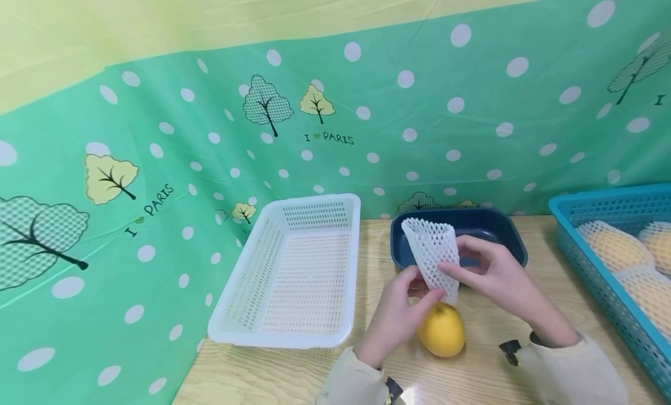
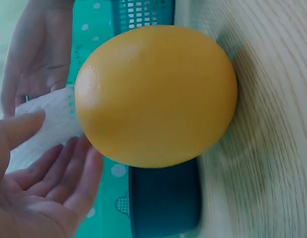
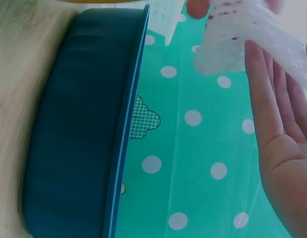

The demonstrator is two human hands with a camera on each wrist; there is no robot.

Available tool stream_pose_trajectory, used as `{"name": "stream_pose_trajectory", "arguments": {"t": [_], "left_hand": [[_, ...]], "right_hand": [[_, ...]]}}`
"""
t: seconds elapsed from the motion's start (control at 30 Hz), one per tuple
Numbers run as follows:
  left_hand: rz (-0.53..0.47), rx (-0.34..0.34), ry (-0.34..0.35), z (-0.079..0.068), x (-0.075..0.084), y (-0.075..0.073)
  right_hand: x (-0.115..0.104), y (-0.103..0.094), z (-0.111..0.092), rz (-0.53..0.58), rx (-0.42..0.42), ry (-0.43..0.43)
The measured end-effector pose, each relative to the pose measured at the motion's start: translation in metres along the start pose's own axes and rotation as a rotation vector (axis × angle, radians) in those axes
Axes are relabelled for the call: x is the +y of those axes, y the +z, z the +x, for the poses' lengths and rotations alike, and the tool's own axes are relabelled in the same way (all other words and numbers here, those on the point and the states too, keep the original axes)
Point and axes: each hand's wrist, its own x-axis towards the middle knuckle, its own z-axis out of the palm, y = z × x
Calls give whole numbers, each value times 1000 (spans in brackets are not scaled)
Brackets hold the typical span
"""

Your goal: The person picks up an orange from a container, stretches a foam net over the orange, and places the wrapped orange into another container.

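Note:
A white foam net sleeve (image 1: 431, 250) is held upright between both hands, its wide end flaring at the top. My left hand (image 1: 394, 316) pinches its lower end between thumb and fingers. Higher up, my right hand (image 1: 498, 277) pinches its right side, thumb in front and fingers behind. A round yellow-orange fruit (image 1: 442, 332) sits bare on the table just below the sleeve. In the left wrist view this fruit (image 2: 156, 96) fills the middle, with the left hand (image 2: 49, 193) beside it. The right wrist view shows the right hand (image 3: 287, 144) against the sleeve (image 3: 225, 44).
Left of the hands stands a white perforated basket (image 1: 217, 329). A dark blue tub (image 1: 516, 245) lies behind the hands. At the right, a turquoise basket (image 1: 587, 274) holds several yellowish fruits in foam nets (image 1: 615, 247). A green dotted cloth (image 1: 388, 137) hangs behind the wooden table (image 1: 272, 370).

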Motion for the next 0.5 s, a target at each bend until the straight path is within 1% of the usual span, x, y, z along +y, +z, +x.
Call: {"name": "stream_pose_trajectory", "arguments": {"t": [0.1, 0.27, 0.37, 0.5], "left_hand": [[10, 38, 4, 1, -2, -2], [-23, 95, 18, 2, -4, -8], [-72, 123, 40, 3, -4, -11], [-141, 154, 66, 3, -3, -14]], "right_hand": [[1, -1, -1, -11, -11, 20], [7, -4, -1, -26, -25, 34], [11, -7, -1, 35, -43, 26], [15, -9, 2, 142, -95, 30]]}}
